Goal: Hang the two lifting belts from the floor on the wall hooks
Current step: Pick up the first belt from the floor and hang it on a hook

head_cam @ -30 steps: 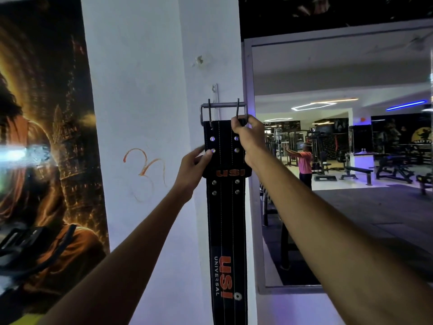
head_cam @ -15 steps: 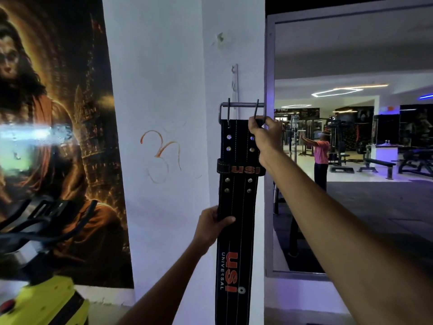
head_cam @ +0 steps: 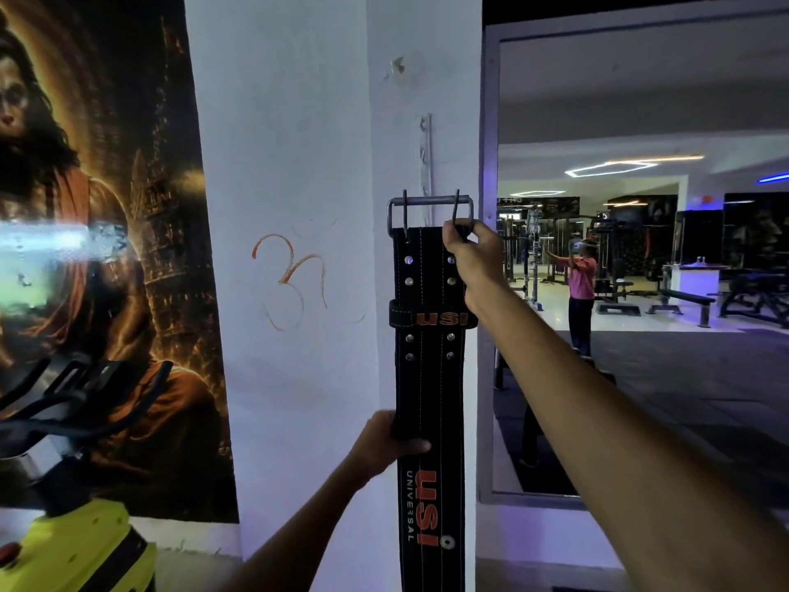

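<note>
- Yellow-green plastic of an exercise machine (head_cam: 81, 549) fills the bottom-left corner, cut off by the frame edge; its black handlebars (head_cam: 77, 390) rise in front of a dark wall poster (head_cam: 106, 207), whose left part is washed out by a bright glare.
- White pillar (head_cam: 290, 164) stands just right of the poster, with a faint orange symbol (head_cam: 290, 279) drawn on it.
- Left hand (head_cam: 384, 446) is closed around the left edge of the black leather lifting belt (head_cam: 429, 378), low on the strap, thumb across its front just above the orange "USI UNIVERSAL" print; the fingers are hidden behind the belt.
- Belt hangs upright against the pillar's right face and runs out of the bottom of the frame, so its lower end cannot be seen.
- Metal buckle (head_cam: 430, 211) tops the belt, its two prongs standing up, just in front of a narrow vertical wall hook strip (head_cam: 426, 164); whether the buckle sits on a hook is hard to make out.
- Right hand (head_cam: 471, 254) pinches the belt's top right corner at the buckle, fingers curled shut over the edge, well above the left hand.
- Mirror (head_cam: 640, 121) in a pale frame lies right of the pillar; it shows gym machines, a weight bench (head_cam: 687, 299) and a small, blurry reflected person (head_cam: 580, 288) in a pink shirt.
- Only one belt is in view.
</note>
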